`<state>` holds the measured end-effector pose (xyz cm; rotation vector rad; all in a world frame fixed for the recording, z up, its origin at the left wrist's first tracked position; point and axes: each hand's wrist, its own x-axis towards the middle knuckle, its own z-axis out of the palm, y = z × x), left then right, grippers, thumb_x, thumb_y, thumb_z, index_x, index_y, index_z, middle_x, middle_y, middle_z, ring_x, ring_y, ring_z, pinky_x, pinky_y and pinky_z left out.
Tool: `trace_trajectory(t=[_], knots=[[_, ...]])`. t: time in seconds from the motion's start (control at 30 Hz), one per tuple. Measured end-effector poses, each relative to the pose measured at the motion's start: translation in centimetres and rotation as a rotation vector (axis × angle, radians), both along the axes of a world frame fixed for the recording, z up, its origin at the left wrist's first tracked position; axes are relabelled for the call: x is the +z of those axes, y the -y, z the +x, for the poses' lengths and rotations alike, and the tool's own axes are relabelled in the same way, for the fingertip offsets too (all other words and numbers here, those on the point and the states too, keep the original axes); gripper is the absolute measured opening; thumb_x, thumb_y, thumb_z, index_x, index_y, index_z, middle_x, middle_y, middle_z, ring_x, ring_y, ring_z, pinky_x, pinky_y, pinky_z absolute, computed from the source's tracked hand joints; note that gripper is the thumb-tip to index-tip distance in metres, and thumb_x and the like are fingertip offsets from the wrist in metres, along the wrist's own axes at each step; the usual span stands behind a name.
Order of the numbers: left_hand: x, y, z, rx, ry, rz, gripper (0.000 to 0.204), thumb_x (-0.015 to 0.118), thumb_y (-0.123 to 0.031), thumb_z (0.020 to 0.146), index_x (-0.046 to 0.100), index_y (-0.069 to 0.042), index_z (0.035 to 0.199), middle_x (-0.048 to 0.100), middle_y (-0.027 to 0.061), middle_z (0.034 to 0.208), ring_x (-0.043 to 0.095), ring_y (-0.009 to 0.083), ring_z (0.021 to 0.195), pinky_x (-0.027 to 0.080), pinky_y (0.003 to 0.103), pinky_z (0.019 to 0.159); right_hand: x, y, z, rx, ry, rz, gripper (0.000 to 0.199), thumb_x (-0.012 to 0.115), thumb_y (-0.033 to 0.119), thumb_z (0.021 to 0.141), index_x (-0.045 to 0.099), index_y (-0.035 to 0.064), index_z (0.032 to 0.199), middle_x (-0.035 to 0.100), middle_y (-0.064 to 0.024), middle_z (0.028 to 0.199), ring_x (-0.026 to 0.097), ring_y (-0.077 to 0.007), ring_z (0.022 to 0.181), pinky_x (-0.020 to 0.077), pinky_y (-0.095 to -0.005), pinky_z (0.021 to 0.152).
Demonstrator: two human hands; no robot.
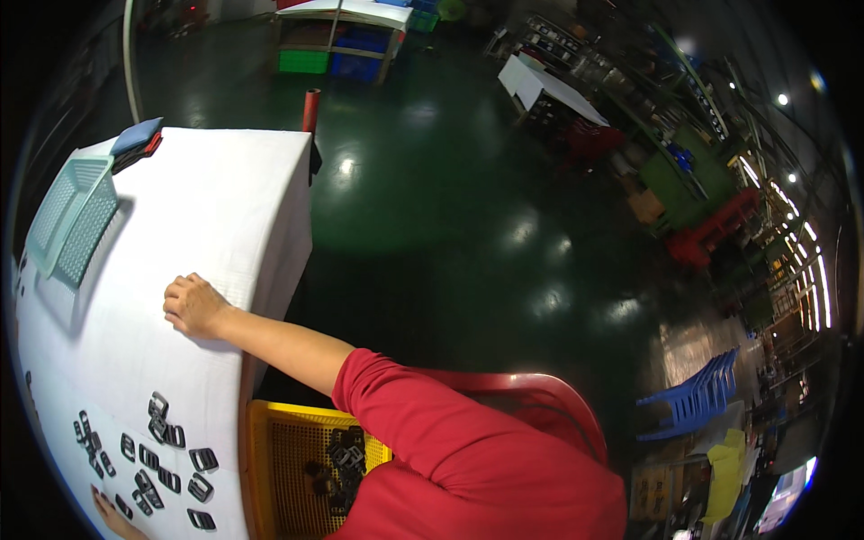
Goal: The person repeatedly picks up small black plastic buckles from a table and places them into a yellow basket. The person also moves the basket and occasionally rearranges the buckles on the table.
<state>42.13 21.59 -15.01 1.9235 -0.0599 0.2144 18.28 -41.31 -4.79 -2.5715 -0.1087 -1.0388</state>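
Note:
My right hand (194, 307) rests on the white-covered table (216, 198), its fingers curled closed; whatever they may hold is hidden. At the lower left edge, my left hand (114, 518) shows only in part, fingers stretched out flat on the table beside a small black buckle (123, 506). Several more black buckle-like plastic pieces (148, 457) lie scattered between my two hands, some overlapping. A red-sleeved right arm reaches across from the lower right.
A pale teal plastic basket (87, 225) stands on the table's far left, with folded blue and red cloth (138, 137) behind. Beside the table, a yellow crate (270, 409) holds black pieces. A red chair (540, 382) is behind my arm; blue stacked chairs (693, 396) stand right.

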Motion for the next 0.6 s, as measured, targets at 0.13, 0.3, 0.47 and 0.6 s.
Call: trace_trajectory(t=[0.13, 0.3, 0.47, 0.6], knots=[[3.2, 12.1, -2.7, -0.102, 0.166, -0.043, 0.045, 0.05, -0.03, 0.097, 0.051, -0.005, 0.134, 0.06, 0.0123, 0.121, 0.059, 0.0195, 0.094, 0.049, 0.032, 0.076, -1.8, 6.2, 2.3, -0.051, 0.054, -0.021, 0.009, 0.056, 0.014, 0.075, 0.056, 0.0059, 0.071, 0.059, -0.0134, 0.078, 0.057, -0.0296, 0.078, 0.0457, -0.0414, 0.071], [11.5, 13.8, -10.4, 0.171, 0.512, 0.194, 0.026, 0.056, 0.001, 0.084, 0.068, -0.008, 0.106, 0.062, 0.0078, 0.12, 0.055, 0.0235, 0.117, 0.044, 0.034, 0.098, 4.0, 1.3, -0.2, 0.031, -0.064, 0.186, 0.019, 0.057, 0.013, 0.085, 0.07, 0.0027, 0.094, 0.065, -0.0175, 0.103, 0.06, -0.0329, 0.1, 0.0473, -0.0414, 0.089], [17.6, 15.8, -24.7, 0.283, 0.615, 0.579, 0.044, 0.045, 0.016, 0.071, 0.065, -0.009, 0.1, 0.054, 0.0097, 0.126, 0.047, 0.0312, 0.121, 0.042, 0.039, 0.1, 6.6, -9.8, 6.1, 0.412, -0.204, 0.166, 0.016, 0.063, 0.012, 0.087, 0.07, 0.0078, 0.1, 0.063, -0.0113, 0.112, 0.058, -0.0285, 0.108, 0.0467, -0.0369, 0.092], [17.3, 18.1, -26.9, 0.251, 0.663, 0.725, 0.059, 0.047, 0.016, 0.065, 0.067, -0.016, 0.11, 0.052, 0.008, 0.131, 0.041, 0.0307, 0.128, 0.037, 0.041, 0.107, 7.4, -15.3, 10.2, 0.662, -0.198, 0.126, 0.016, 0.063, 0.011, 0.087, 0.07, 0.008, 0.101, 0.062, -0.011, 0.112, 0.058, -0.0288, 0.108, 0.0462, -0.0371, 0.092]])
